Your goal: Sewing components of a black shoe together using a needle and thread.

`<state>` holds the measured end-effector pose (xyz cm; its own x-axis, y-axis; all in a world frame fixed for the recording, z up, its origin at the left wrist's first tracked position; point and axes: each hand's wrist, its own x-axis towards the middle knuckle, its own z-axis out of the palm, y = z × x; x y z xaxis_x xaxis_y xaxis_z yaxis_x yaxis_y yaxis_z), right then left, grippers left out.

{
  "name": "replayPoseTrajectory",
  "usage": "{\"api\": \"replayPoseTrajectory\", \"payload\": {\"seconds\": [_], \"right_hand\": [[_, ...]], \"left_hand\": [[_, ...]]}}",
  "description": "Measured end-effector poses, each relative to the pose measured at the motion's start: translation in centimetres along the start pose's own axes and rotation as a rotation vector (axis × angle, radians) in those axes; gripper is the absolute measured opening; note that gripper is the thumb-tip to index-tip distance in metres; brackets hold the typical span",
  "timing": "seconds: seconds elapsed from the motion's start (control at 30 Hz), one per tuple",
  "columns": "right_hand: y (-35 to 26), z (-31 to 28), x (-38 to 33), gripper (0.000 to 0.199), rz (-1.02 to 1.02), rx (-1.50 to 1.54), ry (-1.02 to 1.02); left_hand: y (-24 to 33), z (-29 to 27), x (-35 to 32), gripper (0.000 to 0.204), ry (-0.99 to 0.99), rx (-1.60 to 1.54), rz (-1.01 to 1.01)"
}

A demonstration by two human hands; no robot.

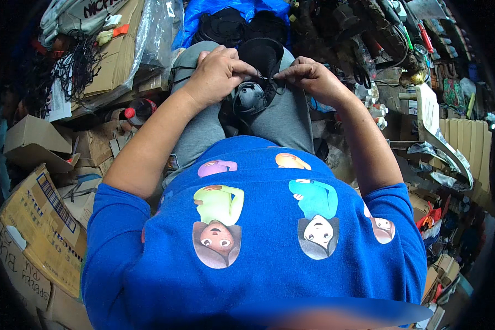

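Note:
A black shoe [262, 54] is held between my knees, on grey trousers [195, 124]. A shiny grey, rounded piece [251, 98] shows in its opening on the side toward me. My left hand [219, 74] pinches at the shoe's left edge, and my right hand [315, 80] does the same at its right edge, with the fingertips close together. What they pinch looks like a thin dark shoelace [265, 78], too small to make out fully. Beyond my knees, several more black shoe-like pieces [221, 27] lie on a blue plastic sheet [195, 14].
To the left are cardboard boxes [36, 140], a bottle with a red cap [140, 111], a tangle of black cords [78, 69] and clear plastic wrap [158, 38]. At the right, a cluttered pile holds small bottles [378, 113], a curved white piece [432, 118] and a cream ribbed panel [467, 146].

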<state>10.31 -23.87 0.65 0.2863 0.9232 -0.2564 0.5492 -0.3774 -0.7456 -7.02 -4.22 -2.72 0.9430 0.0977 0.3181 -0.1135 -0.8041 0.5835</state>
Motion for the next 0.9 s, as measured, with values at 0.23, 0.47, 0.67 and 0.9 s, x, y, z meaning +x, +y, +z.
{"api": "replayPoseTrajectory", "payload": {"seconds": [0.23,0.47,0.67,0.9], "right_hand": [[0.0,0.1,0.4,0.031,-0.024,0.129,-0.034],[-0.7,1.0,-1.0,0.034,0.03,0.114,0.068],[-0.2,2.6,-0.5,0.023,0.093,0.463,0.136],[-1.2,2.0,1.1,0.013,0.114,0.393,0.117]], "left_hand": [[0.2,-0.4,2.7,0.017,-0.17,-0.003,0.005],[2.0,-1.1,1.5,0.021,-0.195,0.086,-0.11],[1.8,0.6,1.6,0.019,-0.175,-0.344,-0.46],[2.4,1.1,2.7,0.014,-0.184,-0.284,-0.407]]}}
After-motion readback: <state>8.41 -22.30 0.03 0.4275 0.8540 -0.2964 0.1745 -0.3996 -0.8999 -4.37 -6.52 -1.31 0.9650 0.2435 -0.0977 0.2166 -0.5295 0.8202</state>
